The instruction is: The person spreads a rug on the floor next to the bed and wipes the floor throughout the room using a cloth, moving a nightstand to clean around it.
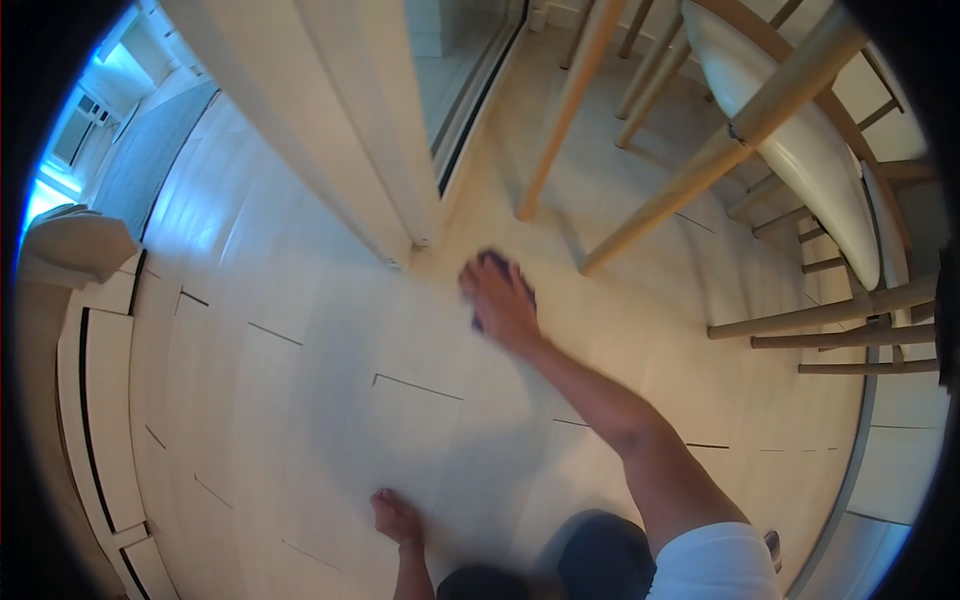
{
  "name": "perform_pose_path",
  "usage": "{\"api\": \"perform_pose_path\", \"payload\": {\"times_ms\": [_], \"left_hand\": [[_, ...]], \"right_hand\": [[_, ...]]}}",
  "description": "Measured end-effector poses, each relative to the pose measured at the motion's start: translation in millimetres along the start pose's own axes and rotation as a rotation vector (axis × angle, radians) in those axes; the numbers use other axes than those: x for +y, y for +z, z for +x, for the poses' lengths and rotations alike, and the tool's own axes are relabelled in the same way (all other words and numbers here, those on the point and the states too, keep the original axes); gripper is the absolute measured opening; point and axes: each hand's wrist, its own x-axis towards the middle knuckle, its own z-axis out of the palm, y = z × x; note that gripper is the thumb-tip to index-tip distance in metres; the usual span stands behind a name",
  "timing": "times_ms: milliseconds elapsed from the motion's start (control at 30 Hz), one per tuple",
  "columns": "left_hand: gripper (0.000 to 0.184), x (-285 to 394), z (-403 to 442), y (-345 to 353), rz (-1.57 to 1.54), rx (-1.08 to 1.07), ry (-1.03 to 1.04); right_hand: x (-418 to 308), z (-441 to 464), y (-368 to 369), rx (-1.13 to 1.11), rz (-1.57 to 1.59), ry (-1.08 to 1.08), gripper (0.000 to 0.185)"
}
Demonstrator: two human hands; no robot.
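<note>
Dark purple cloth (525,290) is lying on the pale floor (330,420) near the centre of the view, slightly toward twelve o'clock, its folds and exact outline blurring under the person's right hand (496,300). That hand is gripping the cloth from above and holding it down, with dark edges showing past the fingers and beside the thumb. The right arm is reaching in from five o'clock, a white sleeve (715,565) covering its upper part. At seven o'clock from the cloth, the left hand (397,517) is curling its fingers inward like a loose fist, well apart from the cloth; whether it is touching the floor, one cannot tell. Between the two arms, toward six o'clock, the person's dark-clad knees (605,555) are showing at the lower edge. Just beyond the cloth, at eleven o'clock, a white post (350,130) is standing with its foot near the fingertips, and a glass panel (465,75) is rising behind it toward twelve. Wooden chair legs (660,205) are slanting down to the floor at one to three o'clock, carrying a white seat (790,150), while pale drawer fronts (107,420) are lining the floor's edge at eight o'clock.
</note>
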Motion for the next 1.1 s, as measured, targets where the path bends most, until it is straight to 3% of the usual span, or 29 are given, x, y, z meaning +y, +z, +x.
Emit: {"api": "perform_pose_path", "payload": {"times_ms": [100,233,333,367,400,433,467,533,567,600,667,700,767,800,833,900,1000,1100], "left_hand": [[0.023,11,1,-5,-0.016,-0.042,-0.048],[0.026,10,2,-2,0.006,-0.022,-0.047],[0.027,9,-2,3,0.027,-0.048,-0.074],[0.027,17,-1,-1,0.016,-0.043,-0.136],[0.027,24,1,-2,0.005,-0.039,-0.197],[0.027,32,2,-1,0.0,-0.05,-0.189],[0.027,44,2,2,-0.059,-0.032,-0.122],[0.022,76,-6,23,-0.199,-0.066,-0.001],[0.017,95,-11,35,-0.269,-0.118,0.062],[0.014,115,-14,49,-0.304,-0.166,0.198],[0.012,162,-15,69,-0.379,-0.292,0.373],[0.014,187,-13,77,-0.43,-0.37,0.408],[0.01,220,-9,95,-0.374,-0.355,0.388],[0.005,229,-10,101,-0.312,-0.358,0.384],[0.005,234,-9,103,-0.309,-0.351,0.345],[0.004,235,-8,98,-0.321,-0.293,0.408],[0.002,240,-7,94,-0.285,-0.346,0.372],[0.001,236,-7,96,-0.238,-0.364,0.393]], "right_hand": [[-24,-127,-52,-0.284,-0.127,-0.285,0.059],[62,-213,-76,-0.296,0.211,-0.594,0.059],[174,-179,-87,-0.363,-0.076,0.007,0.048],[222,-188,-69,-0.163,0.002,0.212,0.042],[236,-179,-82,-0.01,-0.369,0.337,0.038],[263,-179,-81,0.001,-0.514,0.474,0.038],[274,-176,-74,-0.005,-0.526,0.478,0.038],[295,-157,-54,0.095,-0.214,1.368,0.047],[301,-143,-37,0.07,-0.338,1.442,0.046],[301,-118,-32,0.074,-0.336,1.427,0.046],[301,-64,-23,0.028,-0.405,1.192,0.044],[329,-36,17,0.349,0.412,0.853,0.045],[340,30,46,0.426,0.554,0.381,0.044],[309,69,28,0.236,-0.078,0.33,0.042],[297,96,23,0.217,-0.067,0.297,0.042],[283,127,24,0.138,0.173,-0.019,0.037],[284,115,-1,0.027,0.238,-0.126,0.036],[337,77,-19,0.068,0.088,-0.09,0.037]]}}
